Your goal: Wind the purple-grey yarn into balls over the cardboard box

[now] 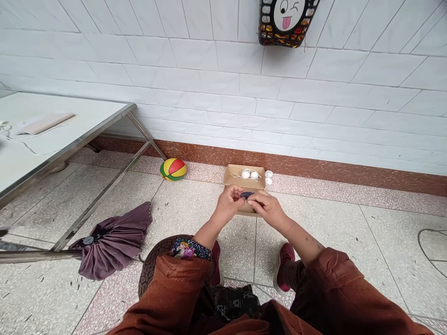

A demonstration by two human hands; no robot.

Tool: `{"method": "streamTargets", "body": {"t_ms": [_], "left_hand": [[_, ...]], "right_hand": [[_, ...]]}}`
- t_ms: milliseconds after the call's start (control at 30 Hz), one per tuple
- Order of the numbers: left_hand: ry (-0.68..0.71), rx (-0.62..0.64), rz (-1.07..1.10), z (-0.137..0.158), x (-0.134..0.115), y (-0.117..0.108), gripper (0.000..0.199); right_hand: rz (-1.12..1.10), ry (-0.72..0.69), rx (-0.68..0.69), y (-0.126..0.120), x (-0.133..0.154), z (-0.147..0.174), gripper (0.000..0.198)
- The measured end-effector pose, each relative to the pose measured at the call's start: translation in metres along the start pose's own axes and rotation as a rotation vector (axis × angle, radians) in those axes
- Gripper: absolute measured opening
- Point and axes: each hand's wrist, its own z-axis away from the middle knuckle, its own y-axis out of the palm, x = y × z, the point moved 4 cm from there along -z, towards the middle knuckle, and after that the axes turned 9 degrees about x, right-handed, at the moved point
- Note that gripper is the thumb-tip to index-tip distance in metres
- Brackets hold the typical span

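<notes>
Between my two hands is a small dark blue piece that looks like knitted or wound yarn (247,194). My left hand (230,202) pinches its left end with thumb and fingers. At the right end, the fingers of my right hand (268,208) are pressed together on it; whether they also hold a tool or a strand is too small to tell. Below and behind the hands an open cardboard box (227,178) lies on the floor. Two white yarn balls (246,173) with a loose strand rest in its far part. The near part is mostly hidden by my hands.
More white balls (268,177) sit right of the box. A colourful ball (173,169) lies by the metal-framed table (129,109) on the left. A folded purple umbrella (115,242) leans there. A black basket (263,35) hangs on the tiled wall. A wire loop (420,242) is far right.
</notes>
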Motion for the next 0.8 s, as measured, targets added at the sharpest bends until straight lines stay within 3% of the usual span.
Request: {"method": "streamTargets", "body": {"t_ms": [133,233,433,633,800], "left_hand": [[-0.090,0.194,0.008,0.006,-0.003,0.010,0.025],[-0.171,0.263,0.150,0.011,-0.004,0.016,0.027],[-0.215,0.224,0.463,0.011,0.000,0.018,0.026],[-0.208,0.186,0.525,0.008,0.006,0.015,0.024],[-0.191,0.154,0.565,0.007,0.006,0.015,0.023]], "right_hand": [[-0.006,0.068,-0.088,-0.018,-0.009,-0.003,0.017],[-0.035,0.148,-0.143,-0.023,-0.022,-0.003,0.017],[-0.077,0.190,-0.098,-0.006,-0.034,0.000,0.013],[-0.007,0.170,-0.072,0.004,-0.033,0.002,0.021],[0.061,0.108,-0.006,0.004,-0.026,0.004,0.014]]}}
